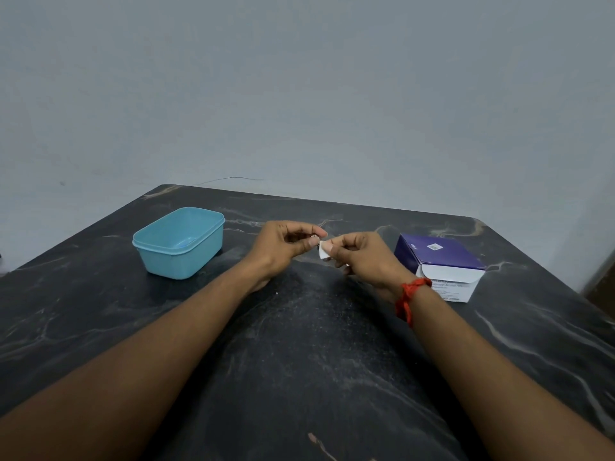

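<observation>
Observed: both hands meet above the middle of the desk [299, 344], nearer its far edge than its near one. The left hand [283, 247] has its fingers [312, 241] curled in, thumb and forefinger pinching one edge of a small white sachet [322, 252]. The right hand [362, 257] pinches the opposite side in the same way, and its other fingers are folded under. The sachet is held off the desk between the two pinches. Only a small white corner shows; the rest is hidden by fingertips.

Also noted: an open blue container [179, 264] stands toward the far left corner. A purple box [442, 251] with its flap open stands toward the right edge, just beyond the right wrist. That wrist wears a red thread [407, 294].

Judgement: the step in hand appears to be tearing the sachet open.

Risks:
- Both grips sit close together on a very small piece. If the pull is uneven, the sachet may slip from one pinch and drop to the desk.
- A sudden tear could throw out the contents, or rip them with the wrapper.
- The container is well apart from the hands, so anything released here would land on the desk, not in it.
- A backward sweep of the right forearm could catch the open flap and shift the box.
</observation>
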